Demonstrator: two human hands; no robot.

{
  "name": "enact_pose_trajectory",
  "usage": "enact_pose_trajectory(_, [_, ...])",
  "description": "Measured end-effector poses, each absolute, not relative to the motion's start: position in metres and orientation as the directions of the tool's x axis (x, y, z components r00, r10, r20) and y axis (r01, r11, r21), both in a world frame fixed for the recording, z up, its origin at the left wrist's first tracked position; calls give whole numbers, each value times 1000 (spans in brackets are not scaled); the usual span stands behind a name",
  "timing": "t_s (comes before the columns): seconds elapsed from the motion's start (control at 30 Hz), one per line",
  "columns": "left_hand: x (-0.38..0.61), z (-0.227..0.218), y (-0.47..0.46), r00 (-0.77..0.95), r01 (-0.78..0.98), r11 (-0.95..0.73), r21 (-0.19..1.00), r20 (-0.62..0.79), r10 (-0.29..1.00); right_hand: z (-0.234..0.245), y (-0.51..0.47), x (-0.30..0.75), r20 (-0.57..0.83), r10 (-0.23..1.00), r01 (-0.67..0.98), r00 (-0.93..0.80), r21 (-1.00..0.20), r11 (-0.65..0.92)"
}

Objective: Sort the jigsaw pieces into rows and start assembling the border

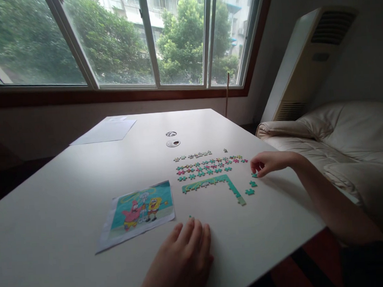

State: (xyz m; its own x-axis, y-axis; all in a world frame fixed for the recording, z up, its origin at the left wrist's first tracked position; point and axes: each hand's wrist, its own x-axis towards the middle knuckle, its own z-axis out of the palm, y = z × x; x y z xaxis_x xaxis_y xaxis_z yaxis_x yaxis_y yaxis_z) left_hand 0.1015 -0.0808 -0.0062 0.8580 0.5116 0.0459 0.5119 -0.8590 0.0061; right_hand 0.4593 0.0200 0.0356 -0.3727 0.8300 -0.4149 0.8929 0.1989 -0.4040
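Note:
My right hand is at the right of the table, its fingertips pinched down on a green puzzle piece. Two more green puzzle pieces lie just below it. Palm down, my left hand rests near the front with its fingers stretched out. A small green puzzle piece shows just beyond those fingertips; part of it may be hidden. Between the hands sits a joined corner strip of puzzle, forming a top edge and a right side. Left of it lies a printed cartoon picture.
Behind the strip, loose puzzle pieces lie in several rows on the white table. Two round items and a paper sheet are farther back. A cream sofa stands to the right, below a window wall.

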Motion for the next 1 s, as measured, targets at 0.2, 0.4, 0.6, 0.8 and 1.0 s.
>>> enact_pose_trajectory(0.2, [91, 1, -72, 911, 406, -914, 23, 67, 406, 38, 20, 459, -398, 848, 891, -349, -421, 169])
enact_pose_trajectory(0.4, [92, -1, -73, 906, 418, -908, 17, 66, 418, 37, 21, 462, -387, 849, 886, -360, -426, 181])
enact_pose_trajectory(0.6, [87, -10, -72, 883, 452, -888, 78, 99, 458, 39, 19, 458, -390, 859, 892, -331, -426, 151])
enact_pose_trajectory(0.8, [85, -8, -69, 868, 481, -861, 166, 51, 495, 39, 15, 445, -415, 831, 894, -370, -402, 197])
enact_pose_trajectory(1.0, [83, -8, -68, 871, 464, -851, 244, 51, 489, 34, 13, 432, -461, 789, 894, -406, -380, 238])
